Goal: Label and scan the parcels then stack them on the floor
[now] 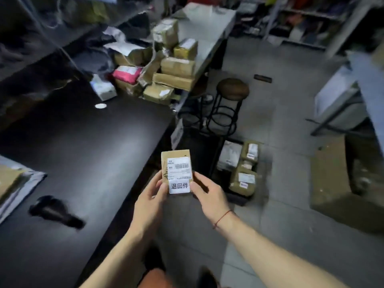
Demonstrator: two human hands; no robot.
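Note:
A small brown cardboard parcel [176,163] is held in the air just past the black table's right edge. It carries a white barcode label and a second white label [179,186] with printed characters at its near end. My left hand [152,194] grips its left side, thumb on the top face. My right hand [205,193] pinches the right side by the near label. A stack of labelled parcels [243,169] lies on the floor to the right. A dark handheld scanner [56,212] lies on the table at the left.
The black table [87,146] fills the left. Several unsorted parcels [166,65] are heaped at its far end, against a grey table [209,32]. A round stool [232,89] stands beyond the floor stack. A flat cardboard sheet [336,183] lies at the right. Shelves line the back.

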